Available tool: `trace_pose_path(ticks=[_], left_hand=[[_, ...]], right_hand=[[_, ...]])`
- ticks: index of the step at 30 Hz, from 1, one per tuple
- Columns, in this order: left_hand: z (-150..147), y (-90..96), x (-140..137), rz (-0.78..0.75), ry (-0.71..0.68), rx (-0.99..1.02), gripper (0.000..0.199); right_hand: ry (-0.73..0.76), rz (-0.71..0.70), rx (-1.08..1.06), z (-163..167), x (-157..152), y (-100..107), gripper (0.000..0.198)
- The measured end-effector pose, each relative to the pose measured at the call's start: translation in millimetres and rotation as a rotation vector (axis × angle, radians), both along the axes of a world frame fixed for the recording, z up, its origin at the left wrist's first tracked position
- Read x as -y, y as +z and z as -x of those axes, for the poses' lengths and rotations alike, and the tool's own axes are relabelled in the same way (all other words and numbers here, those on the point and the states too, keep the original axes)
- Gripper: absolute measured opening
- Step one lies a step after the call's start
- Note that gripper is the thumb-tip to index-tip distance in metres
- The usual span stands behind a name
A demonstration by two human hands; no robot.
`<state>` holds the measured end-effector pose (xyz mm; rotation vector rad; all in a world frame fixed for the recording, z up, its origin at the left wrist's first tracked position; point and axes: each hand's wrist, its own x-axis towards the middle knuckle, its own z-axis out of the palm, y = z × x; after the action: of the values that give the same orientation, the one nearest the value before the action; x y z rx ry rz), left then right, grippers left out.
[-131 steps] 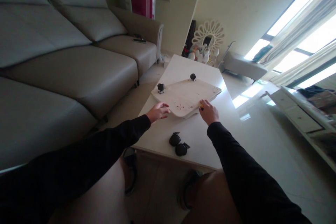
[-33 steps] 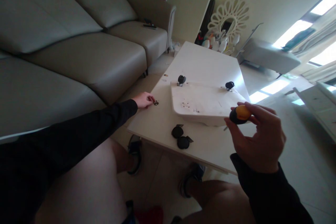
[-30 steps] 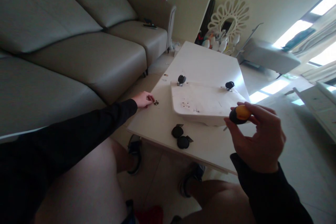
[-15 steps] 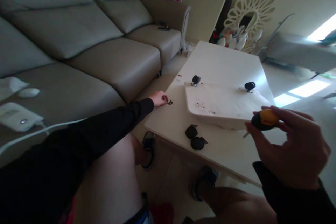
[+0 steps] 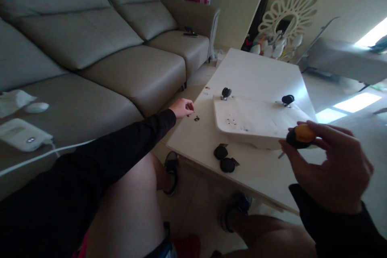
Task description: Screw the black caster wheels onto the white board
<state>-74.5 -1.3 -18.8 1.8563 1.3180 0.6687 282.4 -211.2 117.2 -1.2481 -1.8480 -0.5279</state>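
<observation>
A white board (image 5: pixel 263 117) lay on the desk (image 5: pixel 256 68), a standing black caster (image 5: pixel 225 92) and a second standing caster (image 5: pixel 288 100) along its far side, wheels up, presumably to expose its underside. Your right hand (image 5: pixel 335 165) held a stubby yellow-and-black screwdriver (image 5: pixel 300 135), raised in your view by the board's near right corner; its grip pinched the handle, shaft slanting down, apparently parked. Left of the board, your left hand (image 5: pixel 184 108) hung near small dark hardware (image 5: pixel 196 119), grip loosely curled; whether it held anything could not be told. Two loose casters (image 5: pixel 227 165) sat before the board's near edge, probably for easy reach.
</observation>
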Motion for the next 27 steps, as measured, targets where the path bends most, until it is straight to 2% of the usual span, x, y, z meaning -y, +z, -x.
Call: trace_pose_path(ticks=[6, 9, 12, 17, 21, 24, 27], left_hand=[[-15, 9.3, 8, -0.015, -0.011, 0.029, 0.013], [-27, 19.0, 18, -0.013, -0.062, 0.045, 0.011], [-41, 30.5, 31, -0.101, -0.141, 0.058, 0.009], [-64, 45.4, 56, -0.198, -0.356, 0.106, 0.016], [-79, 51.3, 72, -0.23, -0.515, 0.115, 0.022], [-88, 52.2, 80, -0.232, -0.578, 0.103, 0.026], [-94, 51.3, 83, -0.207, -0.61, 0.118, 0.027]], right_hand=[[0.054, -0.011, -0.016, 1, -3, -3, 0.083], [0.15, 0.016, -0.25, 6, -7, -6, 0.084], [0.215, -0.007, -0.539, 14, -13, -4, 0.079], [0.267, -0.107, -0.767, 26, -21, 4, 0.074], [0.285, -0.194, -0.773, 33, -19, 9, 0.072], [0.275, -0.225, -0.744, 41, -16, 11, 0.069], [0.346, -0.238, -0.766, 50, -15, 10, 0.07]])
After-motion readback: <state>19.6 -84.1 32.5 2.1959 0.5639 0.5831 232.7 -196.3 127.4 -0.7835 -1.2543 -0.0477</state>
